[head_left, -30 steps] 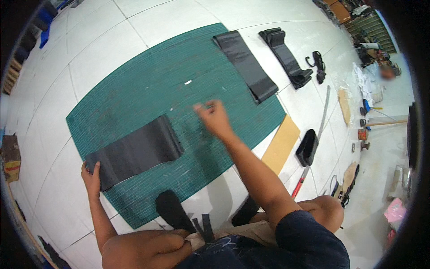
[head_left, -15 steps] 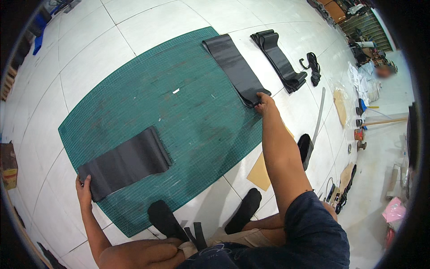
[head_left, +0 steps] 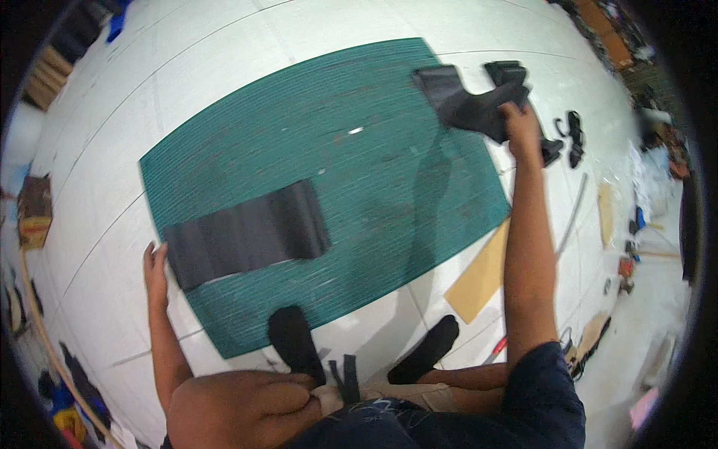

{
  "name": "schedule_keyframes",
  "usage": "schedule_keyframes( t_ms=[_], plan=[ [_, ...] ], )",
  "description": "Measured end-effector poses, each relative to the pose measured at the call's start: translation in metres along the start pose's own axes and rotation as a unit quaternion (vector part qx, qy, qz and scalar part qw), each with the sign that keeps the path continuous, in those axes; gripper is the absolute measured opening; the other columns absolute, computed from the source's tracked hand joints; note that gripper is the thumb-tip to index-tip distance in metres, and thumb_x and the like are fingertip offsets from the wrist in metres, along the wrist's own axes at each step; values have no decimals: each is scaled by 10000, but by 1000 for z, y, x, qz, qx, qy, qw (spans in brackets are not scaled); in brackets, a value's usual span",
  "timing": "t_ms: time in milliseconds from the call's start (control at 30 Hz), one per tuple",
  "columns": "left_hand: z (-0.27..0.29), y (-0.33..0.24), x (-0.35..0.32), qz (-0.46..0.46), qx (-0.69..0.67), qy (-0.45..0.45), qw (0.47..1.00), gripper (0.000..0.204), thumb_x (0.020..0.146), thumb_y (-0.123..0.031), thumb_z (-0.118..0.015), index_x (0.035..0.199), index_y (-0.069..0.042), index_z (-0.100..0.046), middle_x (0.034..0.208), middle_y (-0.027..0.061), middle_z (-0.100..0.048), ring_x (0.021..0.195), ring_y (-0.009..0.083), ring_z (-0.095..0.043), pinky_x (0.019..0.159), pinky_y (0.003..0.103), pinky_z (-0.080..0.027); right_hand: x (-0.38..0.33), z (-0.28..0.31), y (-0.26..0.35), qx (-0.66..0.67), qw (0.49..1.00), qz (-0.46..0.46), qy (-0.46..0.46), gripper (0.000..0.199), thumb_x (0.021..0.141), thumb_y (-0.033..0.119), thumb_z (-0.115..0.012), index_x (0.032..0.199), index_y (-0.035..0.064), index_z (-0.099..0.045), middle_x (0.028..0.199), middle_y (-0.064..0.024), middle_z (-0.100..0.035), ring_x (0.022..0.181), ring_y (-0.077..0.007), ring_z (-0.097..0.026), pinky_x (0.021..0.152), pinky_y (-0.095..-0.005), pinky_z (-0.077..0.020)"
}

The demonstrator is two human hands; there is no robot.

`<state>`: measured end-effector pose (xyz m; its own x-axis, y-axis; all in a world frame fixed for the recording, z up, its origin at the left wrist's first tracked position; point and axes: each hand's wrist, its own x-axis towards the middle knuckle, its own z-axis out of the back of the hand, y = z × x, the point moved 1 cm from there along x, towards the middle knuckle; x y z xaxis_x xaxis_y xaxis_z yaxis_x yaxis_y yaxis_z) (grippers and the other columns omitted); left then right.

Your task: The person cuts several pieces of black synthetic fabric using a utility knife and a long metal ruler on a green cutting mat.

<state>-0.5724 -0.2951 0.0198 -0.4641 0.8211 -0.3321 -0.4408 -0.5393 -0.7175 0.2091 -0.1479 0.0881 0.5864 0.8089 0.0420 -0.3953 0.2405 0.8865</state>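
Observation:
My right hand (head_left: 522,129) grips the near end of a black strip of sheet material (head_left: 467,105). The strip is lifted and bends in a wave over the far right corner of the green cutting mat (head_left: 366,239). Partly hidden behind it, another folded black strip (head_left: 508,72) lies on the floor. A wide, layered black strip (head_left: 239,238) rests flat on the mat's left part. Beside that strip's left end is my left hand (head_left: 155,271), fingers apart and holding nothing; whether a fingertip touches the edge I cannot tell.
A coiled black cord (head_left: 574,138) lies at the far right, with a long grey strip (head_left: 573,217) nearer. Tan sheet material (head_left: 479,277) sits under my right forearm. My socked feet (head_left: 295,340) are at the mat's near edge. A cardboard box (head_left: 35,213) stands at left.
My right hand has raised the black strip off the mat and carried it right, toward the other folded strip. My left hand has loosened from the strip at left. The whole view has shifted.

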Motion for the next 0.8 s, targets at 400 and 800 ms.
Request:
schedule_keyframes(
  t_ms=[400,800],
  plan=[
    [-15,-25,-13,28,-64,32,997,900,879,-660,-584,1458,10,-426,1429,194,-496,1263,297,-492,1037,410,-376,-217,-60,355,130,961,104,222,379,826,227,-734,1075,-33,-615,848,-129,-660,694,-218,-663,693,-338,-569],
    [55,106,30,9,-247,69,966,1083,831,-837,-450,1489,20,-373,1466,197,-466,1280,299,-524,1059,474,-397,-305,-179,174,313,804,-162,479,352,882,156,-686,1169,-24,-587,1003,-109,-678,896,-165,-666,808,-302,-554]
  ],
)
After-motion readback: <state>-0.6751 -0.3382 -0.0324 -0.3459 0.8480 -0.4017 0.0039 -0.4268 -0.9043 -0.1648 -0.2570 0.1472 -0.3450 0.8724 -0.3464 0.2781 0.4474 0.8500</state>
